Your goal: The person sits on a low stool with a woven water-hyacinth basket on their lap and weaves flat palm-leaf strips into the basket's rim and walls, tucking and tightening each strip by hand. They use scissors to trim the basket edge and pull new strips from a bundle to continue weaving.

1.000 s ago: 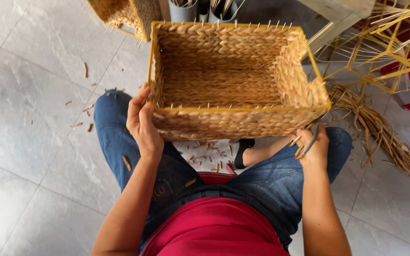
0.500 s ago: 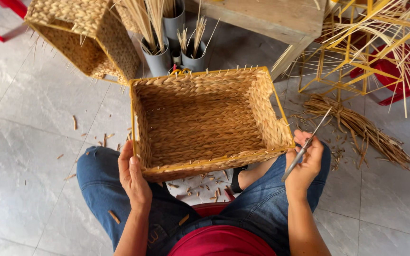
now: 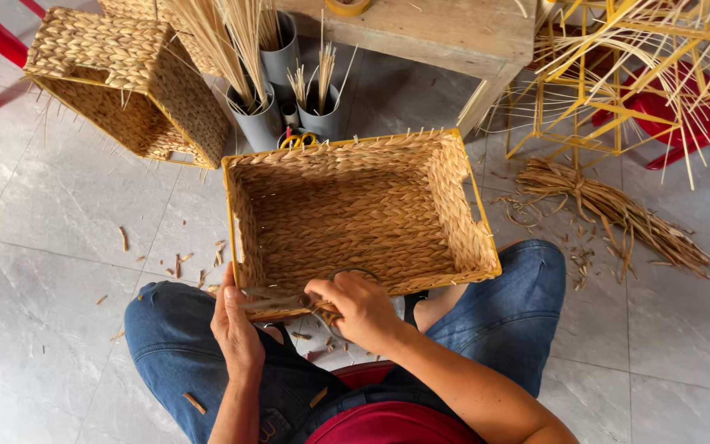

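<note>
A rectangular woven straw basket (image 3: 355, 214) with a yellow wire rim rests on my lap, open side up. My left hand (image 3: 236, 329) presses against its near left corner from outside. My right hand (image 3: 361, 308) grips a pair of metal scissors (image 3: 277, 302) at the near rim. The blades point left along the rim toward my left hand. Their tips lie over the woven edge between my two hands. My jeans-clad legs are crossed under the basket.
A second woven basket (image 3: 117, 90) lies on its side at the far left. Grey tubes (image 3: 260, 119) holding reeds stand behind my basket, beside a wooden table (image 3: 429, 33). A yellow wire frame (image 3: 610, 90) and a straw bundle (image 3: 618, 210) lie right. Straw scraps litter the tiles.
My right hand has crossed from the basket's right corner to the near rim, bringing the scissors to the edge beside my left hand. The view has tilted farther forward.
</note>
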Demonstrator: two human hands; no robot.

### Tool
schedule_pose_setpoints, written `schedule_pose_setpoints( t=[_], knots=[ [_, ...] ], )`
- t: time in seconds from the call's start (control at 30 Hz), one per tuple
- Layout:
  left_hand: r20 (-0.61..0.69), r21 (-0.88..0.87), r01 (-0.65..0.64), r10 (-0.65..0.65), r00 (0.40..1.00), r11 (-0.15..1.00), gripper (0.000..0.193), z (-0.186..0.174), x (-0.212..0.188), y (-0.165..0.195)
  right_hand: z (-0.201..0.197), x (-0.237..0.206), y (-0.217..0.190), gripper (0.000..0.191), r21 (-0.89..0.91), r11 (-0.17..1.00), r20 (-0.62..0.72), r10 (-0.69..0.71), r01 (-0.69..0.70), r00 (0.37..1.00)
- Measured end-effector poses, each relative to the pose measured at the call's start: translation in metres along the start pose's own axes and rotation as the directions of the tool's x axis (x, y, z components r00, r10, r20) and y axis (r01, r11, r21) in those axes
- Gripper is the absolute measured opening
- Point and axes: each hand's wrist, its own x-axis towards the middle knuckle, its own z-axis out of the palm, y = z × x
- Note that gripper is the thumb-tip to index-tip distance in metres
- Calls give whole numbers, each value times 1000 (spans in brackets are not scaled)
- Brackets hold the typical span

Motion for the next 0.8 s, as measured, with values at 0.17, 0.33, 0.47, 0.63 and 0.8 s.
schedule_pose_setpoints(
  t=[0.17, 0.33, 0.47, 0.63, 0.8],
  knots=[
    [-194, -188, 111, -148, 970, 976, 54, -6, 44, -9, -30, 15, 28, 50, 188, 982, -111, 55, -34, 992],
    [-317, -137, 183, -219, 923, 973, 54, 8, 109, -72, -123, 41, 86, 41, 480, 868, -276, 289, -129, 917],
    [-245, 251, 338, -278, 929, 907, 54, 38, 121, -127, -174, 34, 132, 43, 583, 804, -430, 429, -119, 795],
    [-6, 307, 557, -584, 812, 772, 68, 50, 116, -142, -186, 5, 172, 37, 525, 850, -571, 312, 46, 760],
    [234, 85, 667, -665, 709, 740, 68, 60, 114, -127, -191, -8, 183, 41, 526, 851, -596, 366, 3, 714]
  ],
)
